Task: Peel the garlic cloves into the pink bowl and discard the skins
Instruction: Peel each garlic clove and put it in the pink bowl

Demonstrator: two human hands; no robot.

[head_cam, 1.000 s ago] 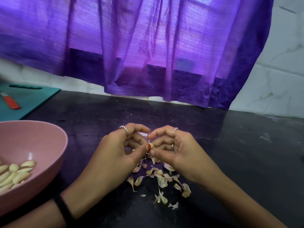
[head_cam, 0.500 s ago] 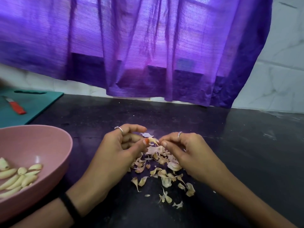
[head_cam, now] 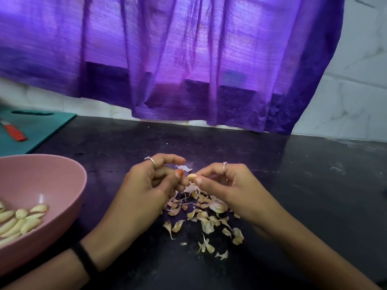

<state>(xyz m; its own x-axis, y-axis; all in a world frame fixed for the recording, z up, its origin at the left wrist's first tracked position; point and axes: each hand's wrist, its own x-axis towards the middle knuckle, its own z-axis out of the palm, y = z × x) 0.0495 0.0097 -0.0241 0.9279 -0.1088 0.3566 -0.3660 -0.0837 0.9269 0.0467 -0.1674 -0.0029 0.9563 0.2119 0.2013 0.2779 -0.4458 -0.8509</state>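
A small pale garlic clove [head_cam: 191, 176] sits between the fingertips of both hands above the black counter. My right hand [head_cam: 228, 191] pinches it with thumb and forefinger. My left hand [head_cam: 144, 191] has its fingers curled, the thumb tip touching the clove's left end. Beneath the hands lies a heap of papery garlic skins [head_cam: 201, 216]. One white skin flake [head_cam: 184, 168] lies just beyond the fingertips. The pink bowl [head_cam: 69, 176] stands at the left edge and holds several peeled cloves [head_cam: 21, 220].
A teal cutting board [head_cam: 41, 126] lies at the far left with a red-handled knife [head_cam: 14, 132] on it. A purple curtain [head_cam: 188, 59] hangs over the counter's back edge. White tiled wall stands at the right. The black counter [head_cam: 314, 185] stretches to the right.
The hands lowered into the skin heap and then lifted slightly apart, with a clove now showing between the fingertips. The view shifted so the bowl shows more.
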